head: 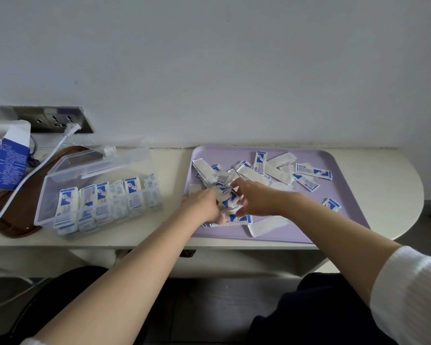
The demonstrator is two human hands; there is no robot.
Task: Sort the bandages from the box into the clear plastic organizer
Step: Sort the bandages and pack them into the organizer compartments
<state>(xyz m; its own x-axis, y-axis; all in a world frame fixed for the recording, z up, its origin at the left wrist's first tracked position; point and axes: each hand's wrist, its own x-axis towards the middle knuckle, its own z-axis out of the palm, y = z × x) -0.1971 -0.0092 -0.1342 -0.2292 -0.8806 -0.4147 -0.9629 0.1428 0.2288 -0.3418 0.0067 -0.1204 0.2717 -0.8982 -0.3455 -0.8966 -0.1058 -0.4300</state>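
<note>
Loose white-and-blue bandages (264,174) lie scattered on a lilac tray (316,220). My left hand (204,205) and my right hand (254,197) meet over the tray's near left part, both closed around a small bunch of bandages (228,197) held between them. The clear plastic organizer (60,215) stands to the left of the tray with its lid (102,160) tipped back. Several of its compartments hold upright bandages (102,200). The opened blue-and-white bandage box (6,163) stands at the far left.
A brown wooden tray (15,207) lies under and beside the organizer. A white cable (28,178) runs from a wall socket (60,119) across it. The cream table (396,185) ends in a rounded right edge. My dark-clad knees show below the table.
</note>
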